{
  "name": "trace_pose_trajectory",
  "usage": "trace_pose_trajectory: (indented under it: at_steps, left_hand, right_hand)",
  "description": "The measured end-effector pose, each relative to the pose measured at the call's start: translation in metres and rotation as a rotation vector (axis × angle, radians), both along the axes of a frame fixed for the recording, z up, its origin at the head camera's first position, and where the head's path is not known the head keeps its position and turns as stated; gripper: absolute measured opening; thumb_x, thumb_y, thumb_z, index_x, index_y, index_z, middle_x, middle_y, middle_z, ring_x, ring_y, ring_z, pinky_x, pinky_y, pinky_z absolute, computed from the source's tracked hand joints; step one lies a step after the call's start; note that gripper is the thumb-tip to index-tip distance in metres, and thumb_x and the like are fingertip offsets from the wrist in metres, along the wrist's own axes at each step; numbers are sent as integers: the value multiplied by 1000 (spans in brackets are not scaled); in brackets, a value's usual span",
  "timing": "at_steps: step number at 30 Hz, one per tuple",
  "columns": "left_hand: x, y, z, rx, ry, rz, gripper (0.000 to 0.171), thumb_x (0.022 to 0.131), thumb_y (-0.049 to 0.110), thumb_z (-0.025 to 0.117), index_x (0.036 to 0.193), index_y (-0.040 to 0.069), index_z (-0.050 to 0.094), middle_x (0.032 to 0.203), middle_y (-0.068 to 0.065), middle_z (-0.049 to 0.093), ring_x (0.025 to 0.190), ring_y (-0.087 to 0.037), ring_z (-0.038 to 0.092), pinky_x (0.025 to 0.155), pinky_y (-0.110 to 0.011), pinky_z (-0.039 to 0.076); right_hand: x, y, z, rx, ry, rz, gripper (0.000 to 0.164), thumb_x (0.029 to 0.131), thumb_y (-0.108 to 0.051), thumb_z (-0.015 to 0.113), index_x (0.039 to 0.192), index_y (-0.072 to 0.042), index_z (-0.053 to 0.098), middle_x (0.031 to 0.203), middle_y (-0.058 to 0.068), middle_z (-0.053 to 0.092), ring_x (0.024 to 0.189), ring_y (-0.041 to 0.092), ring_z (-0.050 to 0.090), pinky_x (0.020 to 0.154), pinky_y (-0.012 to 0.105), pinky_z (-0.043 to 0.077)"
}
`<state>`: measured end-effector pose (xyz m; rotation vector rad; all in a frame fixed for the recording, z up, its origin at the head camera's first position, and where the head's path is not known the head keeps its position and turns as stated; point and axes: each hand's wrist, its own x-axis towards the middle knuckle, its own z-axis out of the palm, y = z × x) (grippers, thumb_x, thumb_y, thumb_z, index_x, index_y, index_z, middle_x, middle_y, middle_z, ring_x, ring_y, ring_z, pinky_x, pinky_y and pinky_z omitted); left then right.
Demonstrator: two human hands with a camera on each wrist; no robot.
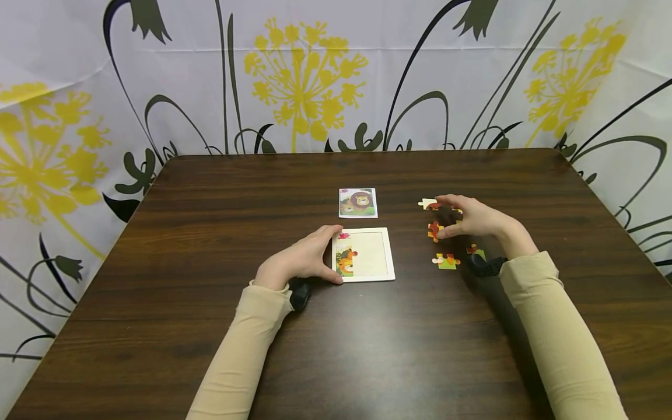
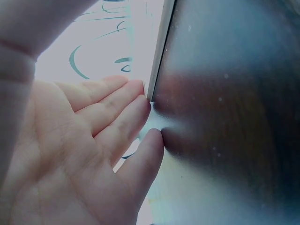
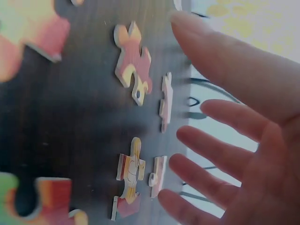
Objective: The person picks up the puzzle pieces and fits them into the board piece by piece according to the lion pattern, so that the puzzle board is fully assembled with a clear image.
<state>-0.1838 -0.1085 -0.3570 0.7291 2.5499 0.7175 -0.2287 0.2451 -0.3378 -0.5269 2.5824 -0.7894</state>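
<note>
My left hand (image 1: 301,256) rests at the left side of a white-rimmed puzzle tray (image 1: 390,256), thumb by its near corner and fingers by the far one. Joined pieces (image 1: 345,262) with part of an animal picture fill the tray's left strip; the remainder shows cream backing. In the left wrist view, fairly straight fingers touch the tray's edge (image 2: 161,49). Over loose jigsaw pieces my right hand (image 1: 475,219) hovers, fingers spread. A red and yellow piece (image 1: 434,231) lies below its thumb. The right wrist view shows a gap between that hand and a piece (image 3: 133,61).
Beyond the tray lies a square lion picture card (image 1: 358,203). More pieces are at the right: a pale one (image 1: 429,204) at the back, a green-orange one (image 1: 447,261) in front, and another (image 1: 475,251) near the right wrist. Flowered cloth (image 1: 315,76) hangs behind the brown table (image 1: 157,280).
</note>
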Motion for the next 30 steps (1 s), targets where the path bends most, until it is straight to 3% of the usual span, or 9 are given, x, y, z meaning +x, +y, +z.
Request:
trace_pose_trajectory:
  at_steps: [10,16,19,23,26,30]
  left_hand:
    - [1,0,1,-12,-19,12,104,69,30,84,146,1,21,145,-14,34,130,-26,37,111,-41,31]
    - [1,0,1,-8,-18,14,103,69,30,84,146,1,23,146,-14,33,132,-27,36,112,-40,30]
    - [1,-1,2,-7,-13,16,103,68,29,84,146,0,23,146,-15,33,132,-27,36,112,-40,30]
    - [0,-1,2,-5,-6,12,103,69,29,84,145,0,22,145,-14,34,131,-27,37,111,-40,31]
    - [0,0,1,-2,-9,12,102,68,29,84,145,0,23,146,-15,33,132,-27,36,112,-40,30]
    - [1,0,-1,-1,-13,13,102,68,30,84,145,0,24,147,-15,32,134,-27,35,113,-40,29]
  right_hand:
    - [-26,0,-4,-8,-7,-25,74,85,-20,70,143,3,30,147,27,30,132,52,28,105,61,29]
    - [-33,-1,-10,-101,-85,-111,72,84,-14,70,143,2,32,147,27,27,136,49,22,108,59,26]
    - [-36,-1,-13,-85,-66,-122,67,85,-13,68,142,2,35,146,27,29,134,47,26,106,60,27]
    - [-42,-1,-15,14,35,-102,61,86,-16,67,137,4,41,137,28,41,110,39,43,93,52,39]
    - [-45,-1,-18,49,78,-102,57,85,-16,67,134,5,46,120,28,50,88,30,43,77,41,40]
    - [-45,-2,-21,46,83,-128,52,85,-14,68,130,5,50,117,28,47,92,34,41,78,42,38]
